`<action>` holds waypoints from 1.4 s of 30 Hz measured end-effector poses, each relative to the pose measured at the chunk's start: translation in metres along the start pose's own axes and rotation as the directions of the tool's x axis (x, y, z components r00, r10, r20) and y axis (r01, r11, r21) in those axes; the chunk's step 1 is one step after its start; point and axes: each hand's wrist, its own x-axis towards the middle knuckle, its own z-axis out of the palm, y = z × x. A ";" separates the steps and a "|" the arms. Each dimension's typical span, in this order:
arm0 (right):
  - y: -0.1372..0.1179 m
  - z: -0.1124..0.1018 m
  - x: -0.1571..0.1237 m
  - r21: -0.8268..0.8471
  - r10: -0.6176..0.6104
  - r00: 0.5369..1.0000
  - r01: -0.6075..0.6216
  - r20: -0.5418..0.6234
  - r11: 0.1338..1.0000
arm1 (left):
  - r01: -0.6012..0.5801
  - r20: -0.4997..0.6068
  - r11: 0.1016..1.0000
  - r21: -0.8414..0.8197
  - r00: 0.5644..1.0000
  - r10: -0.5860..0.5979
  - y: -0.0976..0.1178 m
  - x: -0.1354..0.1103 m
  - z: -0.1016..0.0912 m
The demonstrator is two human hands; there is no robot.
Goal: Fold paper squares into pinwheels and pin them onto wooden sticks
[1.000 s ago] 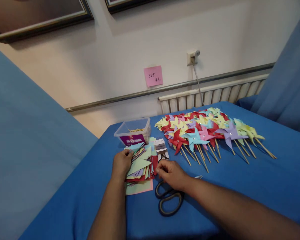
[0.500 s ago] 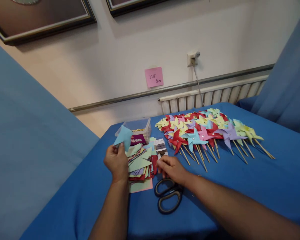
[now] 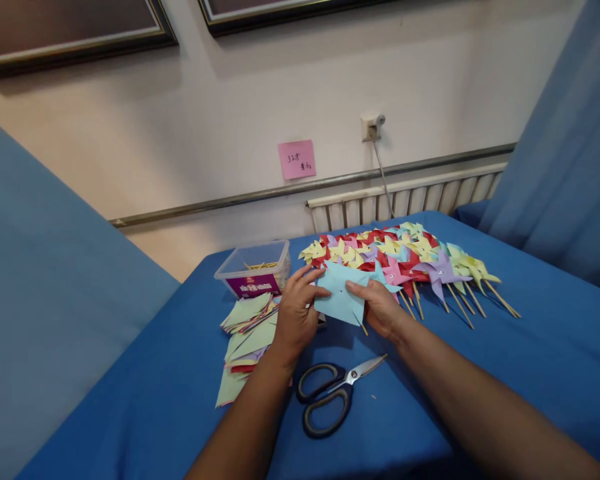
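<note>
A light-blue paper square, with slits from its corners and a small mark at its middle, is held up over the table between both hands. My left hand has its fingers closed on the left edge. My right hand pinches the right edge, thumb on the front face. Below them a pair of scissors with black handles lies on the blue cloth, blades pointing right. Beside my left forearm sits a stack of coloured paper sheets, partly covered by the arm.
A clear plastic box holding thin sticks stands behind the paper stack. Many finished pinwheels on sticks lie in rows at the back right of the blue-covered table. A radiator and wall stand behind; blue curtains hang at both sides.
My left hand has brought the blue paper rightward from above the stack. My right hand has left the spot by the scissors and now grips the paper too. The view has shifted slightly.
</note>
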 end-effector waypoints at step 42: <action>0.042 -0.002 0.004 -0.100 -0.244 0.909 0.223 -0.336 0.970 | 0.266 -0.158 0.831 0.488 0.964 -0.215 -0.008 -0.046 -0.022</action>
